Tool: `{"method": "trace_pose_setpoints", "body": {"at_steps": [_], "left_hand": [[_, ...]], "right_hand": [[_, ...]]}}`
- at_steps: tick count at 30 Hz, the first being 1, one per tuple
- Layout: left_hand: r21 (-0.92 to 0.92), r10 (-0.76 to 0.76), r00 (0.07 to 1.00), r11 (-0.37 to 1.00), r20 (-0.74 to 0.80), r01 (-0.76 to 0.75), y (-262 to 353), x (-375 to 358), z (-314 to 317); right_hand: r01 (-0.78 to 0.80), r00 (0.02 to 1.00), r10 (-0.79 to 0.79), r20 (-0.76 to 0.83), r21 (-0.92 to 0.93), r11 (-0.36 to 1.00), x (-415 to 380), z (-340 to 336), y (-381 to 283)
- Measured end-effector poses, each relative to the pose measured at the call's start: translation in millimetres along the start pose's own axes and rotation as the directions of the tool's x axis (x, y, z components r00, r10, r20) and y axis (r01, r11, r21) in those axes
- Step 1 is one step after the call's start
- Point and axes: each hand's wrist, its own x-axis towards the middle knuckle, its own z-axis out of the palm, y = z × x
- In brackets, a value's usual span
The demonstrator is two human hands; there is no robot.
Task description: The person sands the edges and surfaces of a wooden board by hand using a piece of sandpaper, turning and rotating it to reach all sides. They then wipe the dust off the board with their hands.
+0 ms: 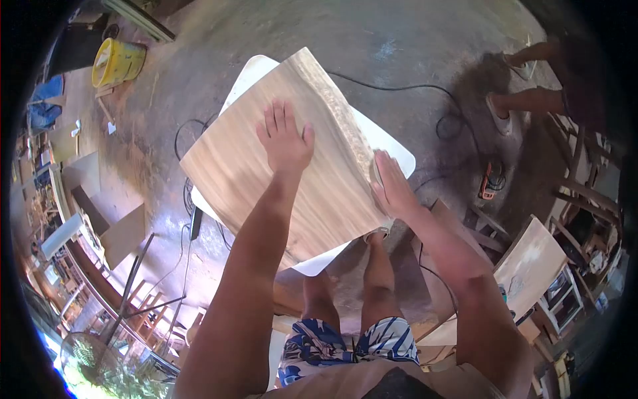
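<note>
A wooden slab [266, 179] with streaked grain lies on a white table top [249, 73], turned at an angle so that the white corners stick out. One long side of the slab is a rough, pale natural edge [335, 103]. My left hand [287, 136] rests flat on the slab's upper face, fingers spread, holding nothing. Along the natural edge, near its lower end, lies my right hand [397, 187] with the fingers stretched out. Whether anything thin sits under the right palm is hidden.
A yellow bucket [119, 63] stands at upper left. Black cable [412, 87] runs across the floor toward an orange tool [488, 183]. Another person's leg [531, 101] shows at right. Wooden boards [528, 266] lean at lower right, and a fan [86, 359] stands lower left.
</note>
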Motion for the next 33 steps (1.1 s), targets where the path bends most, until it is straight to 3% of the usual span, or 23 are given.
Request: {"method": "trace_pose_setpoints", "body": {"at_steps": [2, 4, 6, 9, 13, 16, 22, 28, 33], "left_hand": [[-0.014, -0.015, 1.0, 1.0, 0.019, 0.015, 2, -1, -2], [-0.033, -0.033, 0.999, 0.999, 0.018, 0.033, 1, 11, -2], [-0.054, -0.024, 0.999, 0.998, 0.03, 0.026, 1, 2, -6], [-0.067, -0.038, 0.997, 0.997, 0.07, 0.043, 0, 3, -8], [-0.036, -0.044, 0.991, 0.998, 0.129, 0.049, 0, 4, -15], [-0.038, -0.045, 0.987, 0.998, 0.156, 0.051, 2, 7, -17], [-0.057, -0.048, 0.985, 0.997, 0.166, 0.058, 1, 4, -13], [-0.058, -0.04, 0.99, 0.997, 0.136, 0.048, -1, 4, -15], [-0.061, -0.039, 0.993, 0.997, 0.111, 0.046, 1, 4, -15]], "right_hand": [[0.006, 0.996, -0.004, -0.087, 0.023, 1.0, 64, 2, -8], [0.139, 0.967, -0.142, -0.211, -0.028, 0.99, 194, -11, -18], [0.08, 0.981, -0.053, -0.185, 0.145, 0.986, 265, -16, -27], [0.11, 0.974, -0.083, -0.21, 0.123, 0.986, 279, -16, -29], [0.02, 0.998, -0.015, -0.054, 0.094, 0.995, 202, -15, -15], [0.032, 0.998, -0.029, -0.05, 0.054, 0.998, 201, -17, -18], [0.077, 0.991, -0.066, -0.112, 0.099, 0.992, 294, -22, -34], [0.008, 0.995, 0.003, -0.104, 0.099, 0.995, 193, -14, -22], [0.084, 0.981, -0.075, -0.181, 0.042, 0.996, 264, -13, -27]]}}
